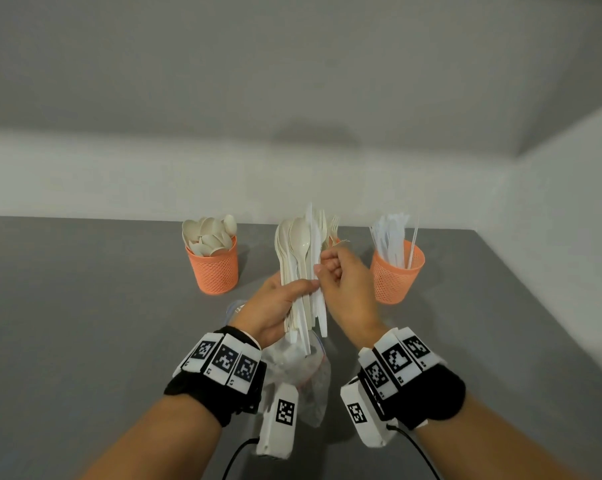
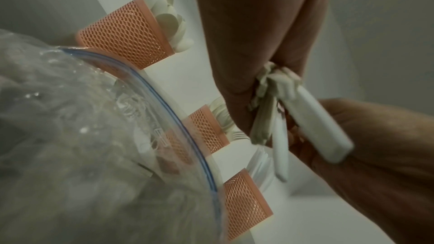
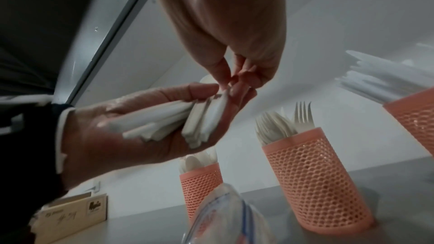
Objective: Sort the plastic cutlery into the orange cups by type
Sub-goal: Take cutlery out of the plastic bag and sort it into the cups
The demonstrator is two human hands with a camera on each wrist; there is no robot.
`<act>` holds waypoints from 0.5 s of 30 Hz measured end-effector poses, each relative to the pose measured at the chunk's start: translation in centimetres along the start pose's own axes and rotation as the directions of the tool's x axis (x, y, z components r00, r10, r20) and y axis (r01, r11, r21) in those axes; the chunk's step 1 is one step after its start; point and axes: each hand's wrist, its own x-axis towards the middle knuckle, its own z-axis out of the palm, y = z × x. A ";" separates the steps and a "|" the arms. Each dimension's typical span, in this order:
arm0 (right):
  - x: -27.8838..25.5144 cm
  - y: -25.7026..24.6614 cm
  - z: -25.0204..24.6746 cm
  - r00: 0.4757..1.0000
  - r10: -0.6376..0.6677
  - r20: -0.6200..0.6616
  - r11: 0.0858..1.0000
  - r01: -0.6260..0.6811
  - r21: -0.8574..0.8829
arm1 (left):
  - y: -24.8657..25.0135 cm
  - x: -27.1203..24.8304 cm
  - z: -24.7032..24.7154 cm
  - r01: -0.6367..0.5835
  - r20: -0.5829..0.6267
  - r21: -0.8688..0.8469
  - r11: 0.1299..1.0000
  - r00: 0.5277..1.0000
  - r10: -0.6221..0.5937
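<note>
Grey table against pale walls, three orange mesh cups on it: spoon cup left, knife cup right, fork cup in the middle, almost fully hidden behind the hands in head view. Clear zip bag lies below the wrists; can't tell what's left inside, plastic is crumpled and glary. Left hand is wrapped round the handles of a mixed bundle, held upright above the table between the cups: spoons and at least one knife visible. Right hand has thumb and fingertips pinched together on a piece at the bundle's right edge; which type is unclear, fingers cover it. Judgement: pieces are light, stiff, smooth and thin, so they'll slide against each other and could snap if levered; best taken by the handle just above the left grip and drawn straight up. Handle ends are blurred in both wrist views, count unreadable.
</note>
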 end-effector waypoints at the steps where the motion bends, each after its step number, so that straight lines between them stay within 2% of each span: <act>1: 0.0 0.0 0.0 1.000 -0.004 0.012 1.000 0.004 -0.011 | 0.0 0.0 0.0 0.002 -0.002 -0.008 1.000 1.000 -0.002; 4: 0.0 0.0 0.0 0.999 0.015 0.042 1.000 -0.015 -0.001 | 0.1 0.0 0.0 0.004 0.036 -0.021 1.000 0.999 -0.003; 7: 0.2 -0.1 -0.2 0.985 0.132 0.109 0.989 -0.139 0.054 | 0.0 -0.2 0.2 0.005 0.072 -0.017 1.000 0.997 -0.004; 10: 0.5 -0.1 -0.3 0.965 0.216 0.150 0.972 -0.227 0.063 | -0.3 -0.2 0.2 0.043 0.041 -0.034 0.998 0.998 -0.042; 15: 0.5 0.0 -0.7 0.972 0.196 0.130 0.978 -0.204 0.051 | -0.3 -0.1 0.1 0.081 0.023 -0.020 0.997 0.997 -0.080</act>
